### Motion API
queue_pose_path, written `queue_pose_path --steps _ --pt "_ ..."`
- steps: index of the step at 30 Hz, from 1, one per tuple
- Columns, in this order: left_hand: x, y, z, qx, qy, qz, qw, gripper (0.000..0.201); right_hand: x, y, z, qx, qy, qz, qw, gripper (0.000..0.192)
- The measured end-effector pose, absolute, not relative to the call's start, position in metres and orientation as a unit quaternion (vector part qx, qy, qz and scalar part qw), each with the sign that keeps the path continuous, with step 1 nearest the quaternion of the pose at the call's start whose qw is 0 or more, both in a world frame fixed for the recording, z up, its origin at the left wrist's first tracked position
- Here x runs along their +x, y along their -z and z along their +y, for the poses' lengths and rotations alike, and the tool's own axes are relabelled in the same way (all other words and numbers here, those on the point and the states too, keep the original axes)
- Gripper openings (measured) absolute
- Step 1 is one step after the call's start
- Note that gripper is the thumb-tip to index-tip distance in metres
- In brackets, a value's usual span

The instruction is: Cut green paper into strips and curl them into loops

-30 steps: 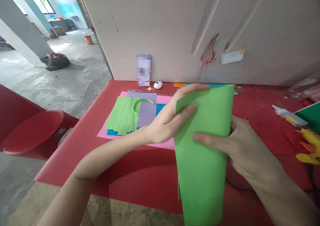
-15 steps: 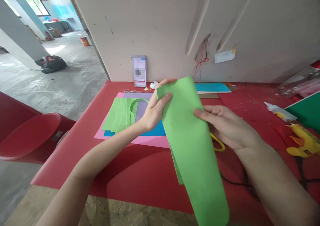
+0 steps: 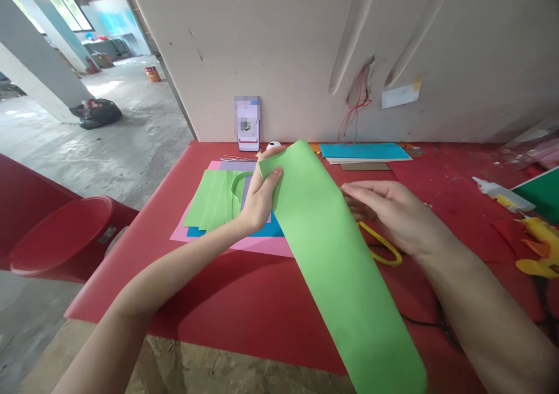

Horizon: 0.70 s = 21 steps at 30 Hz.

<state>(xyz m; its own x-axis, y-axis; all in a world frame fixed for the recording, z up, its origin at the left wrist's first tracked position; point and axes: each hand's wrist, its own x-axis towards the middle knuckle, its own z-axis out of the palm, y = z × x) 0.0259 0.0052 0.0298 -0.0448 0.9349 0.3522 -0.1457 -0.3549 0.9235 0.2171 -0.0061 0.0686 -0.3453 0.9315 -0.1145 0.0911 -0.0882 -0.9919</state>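
Observation:
A long folded sheet of green paper (image 3: 336,254) slants from upper left to lower right above the red table (image 3: 244,306). My left hand (image 3: 257,199) pinches its top left corner between thumb and fingers. My right hand (image 3: 388,213) is to the right of the sheet, fingers stretched flat toward its right edge; whether it touches the paper is unclear. Yellow-handled scissors (image 3: 384,251) lie on the table under my right hand, partly hidden by the sheet.
Green paper strips (image 3: 213,199) lie on stacked purple, blue and pink sheets (image 3: 262,244) at the left. By the wall are a phone (image 3: 248,123), a blue sheet stack (image 3: 364,152). A glue bottle (image 3: 502,191) and yellow glue gun (image 3: 539,248) sit right; a red stool (image 3: 56,237) stands left.
The green sheet has tilted from upright to a left-leaning slant. My left hand moved left with its top corner. My right hand let go of the front and drew back to the right edge.

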Motion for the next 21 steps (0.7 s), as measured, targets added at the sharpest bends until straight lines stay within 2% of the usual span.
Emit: queue_pose_path --steps 8,12,16,18,20,21 --pt "0.017 -0.026 -0.028 0.525 -0.597 0.367 0.483 0.037 0.206 -0.063 -0.015 -0.441 -0.581 -0.603 0.323 0.019" --pt "-0.007 -0.028 -0.037 0.501 -0.567 0.372 0.538 0.043 0.213 -0.071 -0.015 -0.449 -0.603 -0.604 0.266 0.022" --pt "-0.041 -0.045 -0.025 0.578 -0.557 0.337 0.492 0.033 0.205 -0.072 -0.013 -0.424 -0.609 -0.647 0.177 0.022" --pt "-0.047 -0.061 -0.019 0.676 -0.404 0.356 0.503 0.035 0.193 -0.069 -0.015 -0.394 -0.595 -0.693 0.105 0.026" --pt "-0.042 -0.075 -0.018 0.753 -0.164 0.362 0.525 0.037 0.178 -0.066 -0.017 -0.361 -0.580 -0.729 0.046 0.032" --pt "-0.035 -0.079 -0.020 0.773 -0.061 0.360 0.519 0.030 0.172 -0.065 -0.018 -0.345 -0.574 -0.742 0.023 0.033"
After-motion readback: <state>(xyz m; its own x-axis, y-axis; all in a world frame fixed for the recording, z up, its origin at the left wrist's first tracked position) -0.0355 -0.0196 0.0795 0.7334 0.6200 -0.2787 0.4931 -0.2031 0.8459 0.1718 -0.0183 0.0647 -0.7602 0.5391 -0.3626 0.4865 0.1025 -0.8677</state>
